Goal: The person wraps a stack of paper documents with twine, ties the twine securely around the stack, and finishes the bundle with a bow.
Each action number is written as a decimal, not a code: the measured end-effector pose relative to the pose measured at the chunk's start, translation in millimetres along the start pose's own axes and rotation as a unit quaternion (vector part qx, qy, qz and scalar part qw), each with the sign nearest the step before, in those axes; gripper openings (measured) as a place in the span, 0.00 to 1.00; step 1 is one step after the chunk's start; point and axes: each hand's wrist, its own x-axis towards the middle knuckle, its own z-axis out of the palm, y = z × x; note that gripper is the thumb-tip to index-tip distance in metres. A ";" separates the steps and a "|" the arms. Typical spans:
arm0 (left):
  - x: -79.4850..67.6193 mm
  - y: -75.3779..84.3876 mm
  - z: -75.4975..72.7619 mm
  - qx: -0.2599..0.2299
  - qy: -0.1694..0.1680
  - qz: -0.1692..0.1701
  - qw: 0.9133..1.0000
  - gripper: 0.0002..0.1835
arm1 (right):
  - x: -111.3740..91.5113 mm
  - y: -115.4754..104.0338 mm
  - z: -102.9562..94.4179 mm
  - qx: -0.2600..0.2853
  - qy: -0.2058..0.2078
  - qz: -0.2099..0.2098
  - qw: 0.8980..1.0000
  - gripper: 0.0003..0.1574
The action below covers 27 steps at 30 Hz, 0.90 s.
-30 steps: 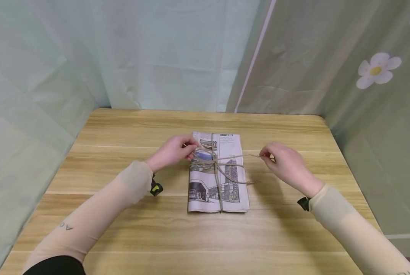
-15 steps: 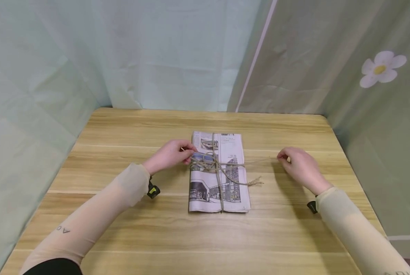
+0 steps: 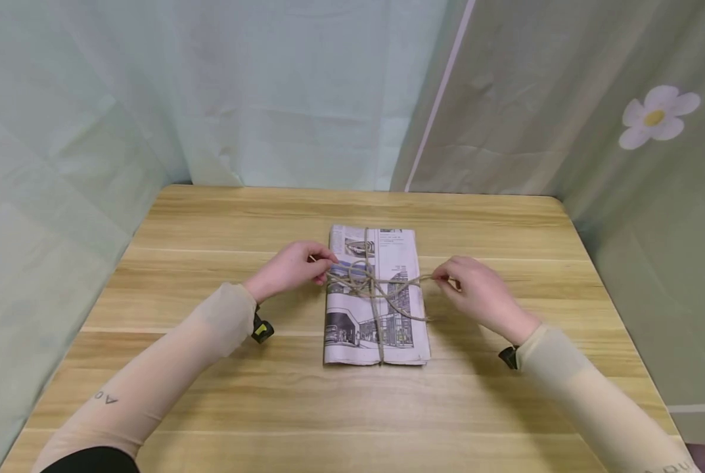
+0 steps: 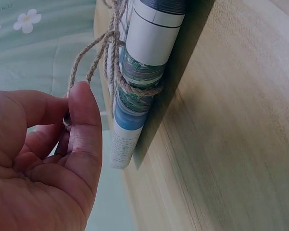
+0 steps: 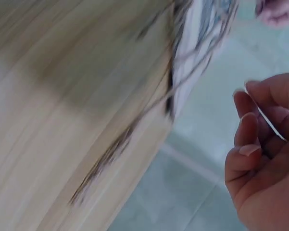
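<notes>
A folded newspaper bundle (image 3: 352, 335) lies on the wooden table, twine (image 3: 378, 328) crossing it both ways with a loose knot and loops on top. At the bundle's left edge my left hand (image 3: 293, 266) pinches a loop of that twine; the left wrist view has the twine (image 4: 79, 62) running between thumb and forefinger (image 4: 84, 108). My right hand (image 3: 476, 289) is just off the right edge, fingertips close to a twine end. In the right wrist view its fingers (image 5: 245, 127) are loosely bent with no twine between them, and a frayed twine end (image 5: 106, 154) hangs apart.
Bare wooden tabletop (image 3: 240, 394) surrounds the bundle. Pale green curtains (image 3: 305, 98) hang behind the table and at both sides, with a white flower print (image 3: 659, 118) on the right. A dark wrist strap piece (image 3: 262, 330) sits under the left cuff.
My right hand went out to the right, drawing a twine strand, then came back left toward the bundle. My left hand stays nearly in place, and the twine loops now lie lower and flatter.
</notes>
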 end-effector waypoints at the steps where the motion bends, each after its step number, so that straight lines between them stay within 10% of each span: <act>1: -0.1 -0.4 -0.3 0.000 0.001 0.001 1.000 0.12 | 3.2 -5.1 3.5 0.001 -0.004 -0.018 1.000 0.07; 16: -6.0 -1.3 1.6 -0.042 -0.004 -0.015 0.999 0.10 | 29.0 -21.2 41.1 -0.007 -0.037 -0.072 0.997 0.07; 27: -8.0 -2.5 2.4 -0.046 -0.014 -0.014 0.999 0.10 | 35.5 -32.9 30.6 0.055 -0.036 -0.017 0.998 0.06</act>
